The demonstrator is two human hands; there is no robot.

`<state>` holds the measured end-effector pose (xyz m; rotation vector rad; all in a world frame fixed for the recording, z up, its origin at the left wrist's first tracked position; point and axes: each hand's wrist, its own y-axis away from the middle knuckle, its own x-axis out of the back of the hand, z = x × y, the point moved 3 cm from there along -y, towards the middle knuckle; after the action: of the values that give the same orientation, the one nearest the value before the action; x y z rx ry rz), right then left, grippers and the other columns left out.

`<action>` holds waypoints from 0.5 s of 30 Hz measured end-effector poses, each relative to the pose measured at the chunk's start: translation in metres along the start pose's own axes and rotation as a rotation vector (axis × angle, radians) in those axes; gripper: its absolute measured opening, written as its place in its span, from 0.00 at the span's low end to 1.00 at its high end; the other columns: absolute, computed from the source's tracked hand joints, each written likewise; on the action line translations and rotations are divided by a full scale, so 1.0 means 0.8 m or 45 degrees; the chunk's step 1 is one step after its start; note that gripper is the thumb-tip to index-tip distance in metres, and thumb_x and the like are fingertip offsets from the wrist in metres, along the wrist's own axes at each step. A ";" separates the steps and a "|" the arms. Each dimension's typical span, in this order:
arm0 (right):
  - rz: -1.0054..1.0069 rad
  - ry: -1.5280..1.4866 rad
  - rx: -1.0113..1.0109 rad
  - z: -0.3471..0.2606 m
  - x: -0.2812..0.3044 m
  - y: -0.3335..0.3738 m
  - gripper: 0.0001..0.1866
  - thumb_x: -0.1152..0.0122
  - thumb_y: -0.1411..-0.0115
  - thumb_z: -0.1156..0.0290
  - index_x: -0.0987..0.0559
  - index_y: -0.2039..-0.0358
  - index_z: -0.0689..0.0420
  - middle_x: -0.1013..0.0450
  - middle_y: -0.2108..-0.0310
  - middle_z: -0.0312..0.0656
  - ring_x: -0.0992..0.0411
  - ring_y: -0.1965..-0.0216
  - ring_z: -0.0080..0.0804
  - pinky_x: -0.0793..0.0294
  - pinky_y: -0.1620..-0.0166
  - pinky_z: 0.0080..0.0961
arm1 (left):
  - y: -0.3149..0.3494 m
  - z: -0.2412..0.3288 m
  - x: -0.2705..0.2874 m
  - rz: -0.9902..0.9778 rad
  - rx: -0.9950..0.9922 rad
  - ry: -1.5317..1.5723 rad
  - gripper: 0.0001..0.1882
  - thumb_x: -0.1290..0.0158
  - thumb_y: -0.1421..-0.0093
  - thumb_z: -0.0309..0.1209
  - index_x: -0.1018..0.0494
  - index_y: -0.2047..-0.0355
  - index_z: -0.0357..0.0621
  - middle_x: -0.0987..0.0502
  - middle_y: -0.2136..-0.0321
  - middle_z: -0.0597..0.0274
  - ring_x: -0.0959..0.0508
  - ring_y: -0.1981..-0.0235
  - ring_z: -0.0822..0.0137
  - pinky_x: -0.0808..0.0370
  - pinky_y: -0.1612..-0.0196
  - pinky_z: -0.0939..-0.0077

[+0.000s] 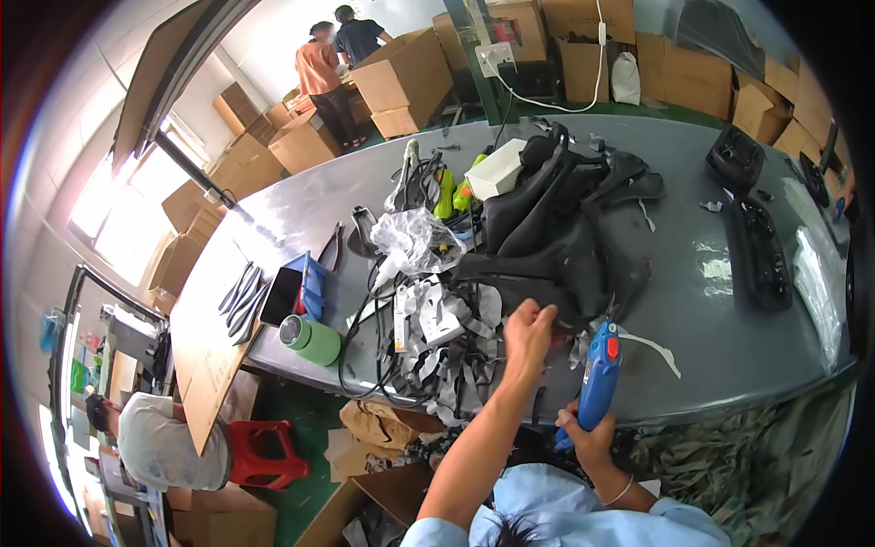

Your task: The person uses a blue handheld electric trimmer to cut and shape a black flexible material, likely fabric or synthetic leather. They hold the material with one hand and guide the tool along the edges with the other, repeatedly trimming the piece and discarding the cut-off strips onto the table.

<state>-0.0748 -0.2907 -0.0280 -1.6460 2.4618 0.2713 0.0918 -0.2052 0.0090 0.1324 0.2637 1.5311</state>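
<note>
My right hand (pixel 593 440) grips a blue handheld power cutter (pixel 599 376) with a red button. Its narrow metal tip points away from me, at the near edge of a dark, curved, soft-looking piece (pixel 538 269). Just left of the tip, my left hand (pixel 527 339) is closed at the near side of that piece; whatever its fingers pinch is hidden. Grey and white fabric scraps (pixel 460 351) lie heaped beside my left forearm. A thin white strip (pixel 654 350) trails on the table right of the cutter.
The grey table (pixel 693 319) also bears a green jar (pixel 310 340), a blue bin (pixel 313 285), several pliers (pixel 242 301), black cables and a clear plastic bag (pixel 415 242). Black moulded parts (pixel 761 251) lie at right. Cartons (pixel 401 77) and two people stand beyond; another person sits at lower left.
</note>
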 end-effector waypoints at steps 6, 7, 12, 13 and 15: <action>-0.126 0.084 0.039 -0.007 -0.008 -0.005 0.09 0.35 0.50 0.77 0.27 0.71 0.61 0.29 0.76 0.36 0.28 0.76 0.23 0.28 0.70 0.20 | 0.125 0.048 0.113 0.613 -0.489 -0.651 0.15 0.46 0.41 0.34 0.33 0.79 0.38 0.31 0.83 0.66 0.33 0.80 0.79 0.28 0.74 0.79; -0.172 0.070 0.024 -0.022 -0.021 -0.003 0.10 0.34 0.51 0.75 0.27 0.71 0.61 0.29 0.78 0.35 0.30 0.77 0.21 0.29 0.71 0.19 | 0.142 0.038 0.126 0.551 -0.321 -0.109 0.10 0.48 0.39 0.33 0.31 0.73 0.38 0.28 0.78 0.66 0.30 0.77 0.78 0.27 0.70 0.80; -0.427 0.379 0.069 -0.050 -0.075 -0.002 0.17 0.31 0.52 0.69 0.27 0.66 0.63 0.27 0.77 0.37 0.27 0.74 0.22 0.28 0.67 0.20 | 0.201 -0.028 0.132 0.611 -0.072 0.981 0.09 0.49 0.38 0.33 0.34 0.69 0.42 0.25 0.73 0.62 0.23 0.72 0.70 0.21 0.62 0.71; -0.429 0.372 0.120 -0.057 -0.089 0.001 0.21 0.28 0.54 0.65 0.28 0.66 0.63 0.27 0.77 0.38 0.28 0.75 0.24 0.29 0.68 0.22 | 0.210 -0.059 0.135 0.556 -0.047 1.081 0.07 0.50 0.37 0.32 0.33 0.67 0.41 0.23 0.70 0.61 0.21 0.68 0.67 0.21 0.61 0.71; -0.467 0.533 0.188 -0.057 -0.104 0.002 0.21 0.28 0.55 0.64 0.28 0.67 0.62 0.28 0.78 0.38 0.29 0.76 0.25 0.29 0.69 0.24 | 0.228 -0.075 0.123 0.471 -0.014 1.103 0.08 0.52 0.36 0.33 0.30 0.67 0.40 0.22 0.66 0.57 0.21 0.64 0.65 0.22 0.59 0.72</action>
<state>-0.0467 -0.2264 0.0361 -2.2170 2.2957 -0.3275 -0.0978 -0.1047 -0.0124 -0.5353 0.9558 1.8879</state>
